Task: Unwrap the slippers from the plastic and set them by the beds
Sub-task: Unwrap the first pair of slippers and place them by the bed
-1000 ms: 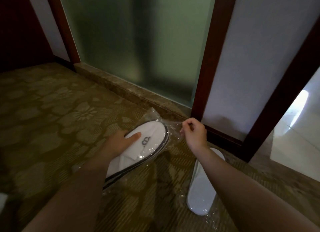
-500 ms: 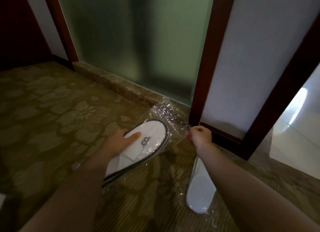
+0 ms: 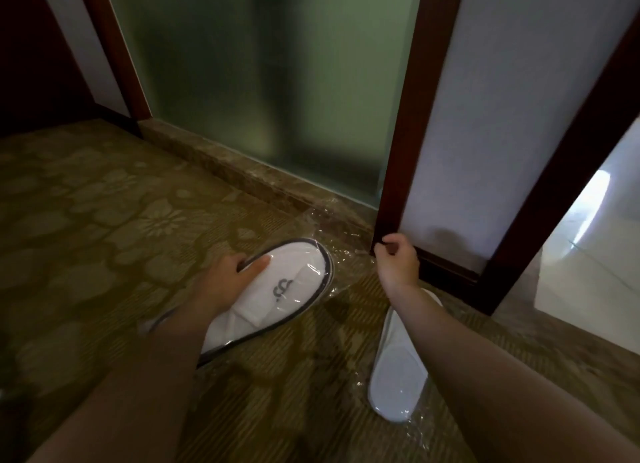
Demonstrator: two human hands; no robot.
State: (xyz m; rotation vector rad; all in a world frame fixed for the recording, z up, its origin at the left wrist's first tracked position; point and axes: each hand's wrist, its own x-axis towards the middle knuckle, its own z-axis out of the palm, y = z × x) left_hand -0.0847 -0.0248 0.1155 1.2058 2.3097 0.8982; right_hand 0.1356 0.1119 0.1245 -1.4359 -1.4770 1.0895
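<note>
A white slipper pair (image 3: 277, 296) with dark trim and a small logo sits inside clear plastic wrap (image 3: 341, 241). My left hand (image 3: 228, 279) grips the slippers through the wrap, thumb lying over the top. My right hand (image 3: 394, 260) pinches the stretched far end of the plastic, fingers closed on it, to the right of the toes. A second white slipper pack (image 3: 398, 369) lies sole-up in its own plastic on the carpet, partly hidden under my right forearm.
The floor is patterned brown carpet (image 3: 104, 241). A stone threshold (image 3: 242, 175) runs below a frosted glass panel (image 3: 263, 81). Dark wooden frames (image 3: 405, 144) edge a white wall panel. At far right a doorway opens onto a bright tiled floor (image 3: 588, 254).
My right hand has pulled the plastic's end rightward and away from the slipper toes, stretching the wrap. My left hand has kept its hold on the slippers.
</note>
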